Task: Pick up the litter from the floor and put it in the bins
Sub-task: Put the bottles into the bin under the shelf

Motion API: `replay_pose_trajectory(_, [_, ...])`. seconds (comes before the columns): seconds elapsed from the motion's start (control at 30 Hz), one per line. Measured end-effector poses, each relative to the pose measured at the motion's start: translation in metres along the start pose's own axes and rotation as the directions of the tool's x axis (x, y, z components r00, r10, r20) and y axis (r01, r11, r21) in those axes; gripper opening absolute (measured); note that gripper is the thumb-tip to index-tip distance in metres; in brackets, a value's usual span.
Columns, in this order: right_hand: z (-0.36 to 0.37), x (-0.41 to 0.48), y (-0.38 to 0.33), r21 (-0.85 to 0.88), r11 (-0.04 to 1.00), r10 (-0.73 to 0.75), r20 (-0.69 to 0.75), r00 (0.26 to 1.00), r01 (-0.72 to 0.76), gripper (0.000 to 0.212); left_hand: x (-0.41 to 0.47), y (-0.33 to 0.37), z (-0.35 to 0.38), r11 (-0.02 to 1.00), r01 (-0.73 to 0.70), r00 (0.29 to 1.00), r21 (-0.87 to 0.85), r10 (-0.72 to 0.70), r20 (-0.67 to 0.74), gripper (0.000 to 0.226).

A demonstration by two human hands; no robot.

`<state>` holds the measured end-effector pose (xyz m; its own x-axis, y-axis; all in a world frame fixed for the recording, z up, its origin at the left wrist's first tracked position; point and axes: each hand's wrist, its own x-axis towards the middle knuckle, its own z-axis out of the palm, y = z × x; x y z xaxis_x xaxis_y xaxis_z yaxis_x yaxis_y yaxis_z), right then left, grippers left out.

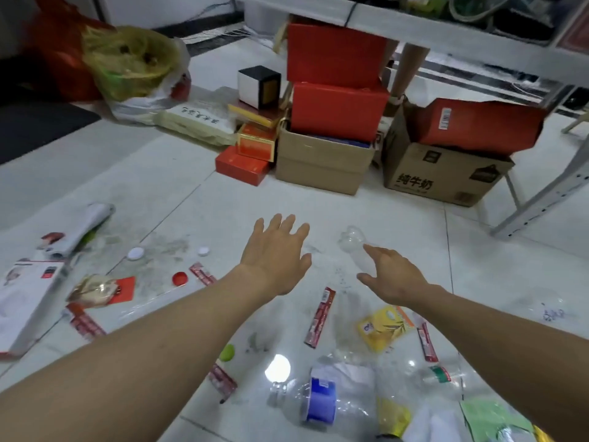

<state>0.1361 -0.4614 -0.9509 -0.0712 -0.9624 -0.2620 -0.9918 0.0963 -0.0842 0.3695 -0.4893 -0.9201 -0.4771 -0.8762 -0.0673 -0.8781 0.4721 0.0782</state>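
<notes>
While looking down across the white tiled floor [223,199], reaching forward with both bare arms. Flat and palm down, the left hand [275,253], fingers [288,226] straight and fanned wide, gripping nothing, out over bare tile. Just beside it, the right hand [393,277], thumb and forefinger curled narrow round the lower end of a clear plastic bottle [352,242], neck pointing away toward the boxes. Hard to tell whether off the tile or touching it.

Plenty of litter lying all around! Between the two forearms, a red sachet [319,317], flat on the tile. Right of it, under the right wrist, a yellow packet [384,327]. Closer in, a big clear bottle with a blue label [318,400] on its side, a green cap [227,352] near the left forearm, and a smaller bottle with a green and red label [441,374]. Off to the left, a red cap [179,278], two white caps [136,253] set apart from each other, and a white carton [25,301] at the edge.

Straight ahead, well apart from the hands, two brown cardboard boxes [322,161] side by side, stacked with red boxes [338,110]. Far left, a yellow plastic bag [127,62], bulging. Top right, the edge of a white desk [446,30].
</notes>
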Motion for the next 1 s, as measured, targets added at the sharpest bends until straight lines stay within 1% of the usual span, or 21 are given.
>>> replay_pose_trajectory(0.1, [0.01,0.014,0.03,0.023,1.0,0.013,-0.011,1.0,-0.013,0.064,0.016,0.02,0.015,1.0,-0.021,1.0,-0.006,0.021,0.022,0.059])
replay_pose_trajectory(0.2, [0.018,0.032,0.055,0.06,0.997,0.051,-0.011,0.999,-0.05,0.059,0.032,0.034,0.03,1.0,-0.012,0.999,-0.017,0.013,0.032,0.06])
replay_pose_trajectory(0.4, [0.044,0.077,0.079,0.259,0.952,0.163,0.032,0.986,-0.166,0.077,0.058,0.051,0.056,0.999,0.03,0.998,-0.035,-0.029,0.052,0.061])
replay_pose_trajectory(0.53, [0.064,0.098,0.085,0.282,0.937,0.186,0.094,0.978,-0.205,0.072,0.061,0.054,0.072,0.999,0.035,0.996,-0.033,-0.032,0.081,0.062])
replay_pose_trajectory(0.63, [0.08,0.103,0.084,0.298,0.935,0.166,0.117,0.979,-0.194,0.075,0.062,0.051,0.08,0.998,0.041,0.995,-0.048,-0.037,0.088,0.062])
replay_pose_trajectory(0.8, [0.097,0.101,0.072,0.323,0.935,0.137,0.049,0.989,-0.145,0.078,0.059,0.045,0.087,0.998,0.038,0.996,-0.048,-0.034,0.086,0.062])
replay_pose_trajectory(1.0, [0.1,0.092,0.053,0.378,0.923,0.071,0.02,0.997,-0.073,0.079,0.053,0.04,0.088,0.998,-0.01,0.998,-0.064,0.014,0.061,0.063])
